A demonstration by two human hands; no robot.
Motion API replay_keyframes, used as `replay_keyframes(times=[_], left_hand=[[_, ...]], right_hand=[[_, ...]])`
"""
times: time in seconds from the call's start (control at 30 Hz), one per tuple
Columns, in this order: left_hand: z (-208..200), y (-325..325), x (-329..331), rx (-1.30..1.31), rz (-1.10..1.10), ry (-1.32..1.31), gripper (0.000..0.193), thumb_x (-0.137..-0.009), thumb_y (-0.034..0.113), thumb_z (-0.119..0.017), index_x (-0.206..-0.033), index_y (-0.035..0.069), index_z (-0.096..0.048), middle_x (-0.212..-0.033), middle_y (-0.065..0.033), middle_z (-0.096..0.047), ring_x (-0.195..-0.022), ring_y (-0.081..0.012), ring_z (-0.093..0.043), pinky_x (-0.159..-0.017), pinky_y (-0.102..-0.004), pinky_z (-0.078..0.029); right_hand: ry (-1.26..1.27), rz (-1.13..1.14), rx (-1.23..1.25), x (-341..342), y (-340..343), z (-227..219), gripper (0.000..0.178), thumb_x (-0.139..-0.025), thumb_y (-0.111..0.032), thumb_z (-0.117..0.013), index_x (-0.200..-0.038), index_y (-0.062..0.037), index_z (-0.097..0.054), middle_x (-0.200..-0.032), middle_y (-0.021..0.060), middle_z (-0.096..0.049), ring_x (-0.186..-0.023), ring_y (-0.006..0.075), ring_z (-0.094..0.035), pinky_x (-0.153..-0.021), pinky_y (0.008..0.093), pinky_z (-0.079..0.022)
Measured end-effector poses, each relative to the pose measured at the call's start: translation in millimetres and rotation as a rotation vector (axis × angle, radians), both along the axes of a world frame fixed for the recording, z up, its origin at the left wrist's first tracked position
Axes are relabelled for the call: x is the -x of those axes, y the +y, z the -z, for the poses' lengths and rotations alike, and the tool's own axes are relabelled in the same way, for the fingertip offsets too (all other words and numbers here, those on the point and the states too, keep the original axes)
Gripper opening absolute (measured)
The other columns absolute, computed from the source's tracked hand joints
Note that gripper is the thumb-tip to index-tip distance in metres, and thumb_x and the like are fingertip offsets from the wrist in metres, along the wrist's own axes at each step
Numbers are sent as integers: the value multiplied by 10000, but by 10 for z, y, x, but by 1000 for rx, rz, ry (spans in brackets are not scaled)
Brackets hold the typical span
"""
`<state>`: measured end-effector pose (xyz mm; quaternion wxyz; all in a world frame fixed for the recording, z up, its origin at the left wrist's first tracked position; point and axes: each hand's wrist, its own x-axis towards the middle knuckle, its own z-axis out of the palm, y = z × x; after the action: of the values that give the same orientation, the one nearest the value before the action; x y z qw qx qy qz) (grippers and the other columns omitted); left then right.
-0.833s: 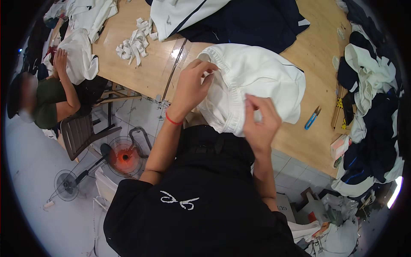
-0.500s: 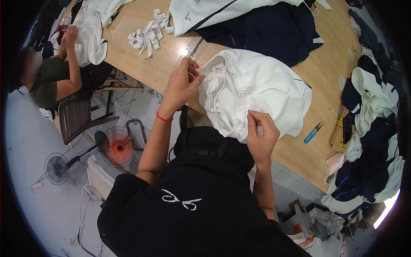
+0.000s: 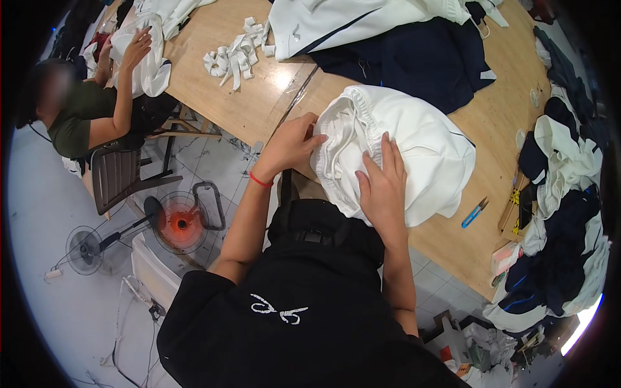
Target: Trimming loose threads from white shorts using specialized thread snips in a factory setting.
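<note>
A white elastic-waisted garment [image 3: 427,152] lies bunched at the table's near edge, its gathered waistband opening towards me and pale cord or fabric folds showing inside. My left hand [image 3: 292,147] pinches the left rim of that waistband between thumb and curled fingers. On the opening's right side, my right hand [image 3: 386,194] rests with fingers spread against the gathered elastic, not gripping it. Blue-handled thread snips [image 3: 475,213] lie on the tabletop to the right of the garment.
Navy garments [image 3: 414,58] and a white one [image 3: 336,22] cover the wooden table [image 3: 187,55] beyond, near white fabric strips [image 3: 236,58]. Clothes pile up [image 3: 563,213] along the right. A seated person [image 3: 84,116] handles white cloth at left, near a floor fan [image 3: 181,223].
My right hand has let go of the waistband's near edge and moved up and inward, fingers now spread. My left hand has shifted slightly down along the rim. The seated person's hands have moved.
</note>
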<state>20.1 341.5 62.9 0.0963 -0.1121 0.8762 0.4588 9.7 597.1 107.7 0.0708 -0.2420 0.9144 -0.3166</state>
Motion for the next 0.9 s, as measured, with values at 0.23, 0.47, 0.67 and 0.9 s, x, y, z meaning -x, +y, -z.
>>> replay_keyframes(times=[0.23,0.47,0.67,0.9], left_hand=[[-225,175,127,-827,-77,-98,184,-1060,203,-669,-1042,20,-667,-908,24,-680,-829,-75,-631,-739,-259,-496],[-518,374,315,-1534,-88,-228,238,-1046,157,-569,-1164,-30,-658,-1073,-79,-728,-928,-130,-701,-869,-288,-566],[-511,512,439,-1941,-197,-313,391,-1044,170,-515,-1341,-55,-633,-1301,-203,-730,-1178,-296,-730,-1061,-415,-573],[-413,590,457,-1959,-233,-317,343,-1081,164,-539,-1341,-39,-636,-1307,-183,-728,-1185,-291,-723,-1065,-429,-573]], right_hand=[[-39,390,182,32,267,-50,398,-946,-28,-730,-1321,91,-674,-1507,306,-560,-1326,469,-593,-1116,457,-487],[-286,700,860,10,968,-195,411,-910,157,-680,-1313,76,-697,-1373,163,-693,-1143,177,-692,-979,289,-547],[-400,692,1241,-27,1364,-607,402,-933,197,-595,-1322,119,-662,-1326,215,-712,-1181,210,-704,-1043,321,-566],[-311,688,1220,-4,1355,-653,372,-966,161,-609,-1332,105,-637,-1407,273,-662,-1231,249,-705,-1089,361,-562]])
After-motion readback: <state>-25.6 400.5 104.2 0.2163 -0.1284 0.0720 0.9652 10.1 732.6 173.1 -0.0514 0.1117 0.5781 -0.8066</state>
